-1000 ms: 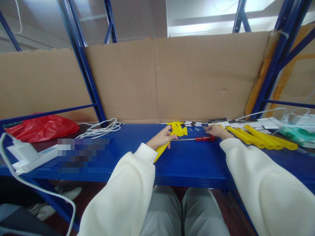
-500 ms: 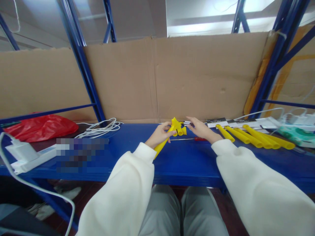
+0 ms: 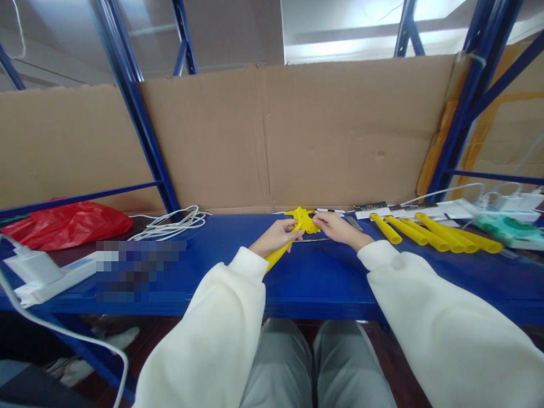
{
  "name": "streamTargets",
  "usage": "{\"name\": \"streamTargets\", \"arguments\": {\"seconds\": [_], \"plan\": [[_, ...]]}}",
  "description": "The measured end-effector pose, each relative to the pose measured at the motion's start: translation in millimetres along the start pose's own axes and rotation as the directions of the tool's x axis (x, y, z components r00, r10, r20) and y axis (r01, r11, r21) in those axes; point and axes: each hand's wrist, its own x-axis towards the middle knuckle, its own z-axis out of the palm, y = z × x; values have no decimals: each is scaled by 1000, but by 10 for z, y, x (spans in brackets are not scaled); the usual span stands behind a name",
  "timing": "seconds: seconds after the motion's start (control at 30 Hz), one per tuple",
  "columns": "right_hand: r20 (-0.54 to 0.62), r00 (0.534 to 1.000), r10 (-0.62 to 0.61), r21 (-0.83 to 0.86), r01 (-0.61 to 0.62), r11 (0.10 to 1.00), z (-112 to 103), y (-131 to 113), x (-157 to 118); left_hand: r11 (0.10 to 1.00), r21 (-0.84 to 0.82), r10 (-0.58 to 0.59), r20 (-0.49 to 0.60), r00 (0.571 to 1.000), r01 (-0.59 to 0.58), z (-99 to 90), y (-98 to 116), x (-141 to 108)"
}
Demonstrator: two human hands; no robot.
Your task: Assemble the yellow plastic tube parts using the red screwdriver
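Note:
My left hand [image 3: 278, 235] is closed around a yellow tube [image 3: 276, 259], which slants down toward my left sleeve. Just beyond its fingers is a cluster of yellow branched connector pieces [image 3: 302, 216]; blur hides how they meet the tube. With fingertips pinched together, my right hand [image 3: 338, 228] grips the right side of that yellow cluster. Close to its wrist lies a small dark flat piece [image 3: 353, 223]. A thin metal rod, partly hidden, lies on the blue tabletop [image 3: 318, 277] below the hands.
Several yellow tubes [image 3: 444, 237] lie side by side at the right, before printed papers [image 3: 403, 211]. Further right is a green-and-white packet [image 3: 508, 229]. On the left are a coiled white cable [image 3: 181, 224], a red plastic bag [image 3: 68, 224] and a power strip [image 3: 55, 280]. Cardboard [image 3: 212, 141] walls the back.
My right hand has moved left and its fingers have closed on the yellow cluster. The yellow pieces have turned. My left hand keeps hold of the tube. The view has shifted slightly.

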Motion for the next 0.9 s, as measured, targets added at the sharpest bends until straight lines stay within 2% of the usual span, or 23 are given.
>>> {"name": "streamTargets", "arguments": {"seconds": [0.13, 0.23, 0.37, 0.43, 0.57, 0.73, 0.9], "plan": [[-14, 997, 70, -34, -71, 997, 3, 28, 4, 1000, 3, -22, -57, 998, 23, 21, 12, 2], [-28, 980, 199, -92, -201, 975, -2, 81, 0, 999, 15, -28, -145, 989, 31, 26, 27, 3], [-79, 909, 410, -119, -416, 901, -5, 182, -12, 1000, 23, 6, -285, 959, 1, 12, 12, 13], [-107, 870, 481, -97, -490, 866, 8, 241, -12, 1000, 17, 18, -318, 948, -13, 6, -4, 18], [-127, 808, 575, -50, -584, 810, 76, 337, 29, 1000, 9, 23, -320, 947, -22, 9, 4, 17], [-165, 771, 615, -34, -628, 778, 175, 353, 163, 999, 26, -10, -317, 948, 19, 29, 64, 8], [-98, 750, 654, -89, -661, 745, 232, 316, 312, 1000, 26, -1, -320, 947, 10, 25, 49, 14]]}}
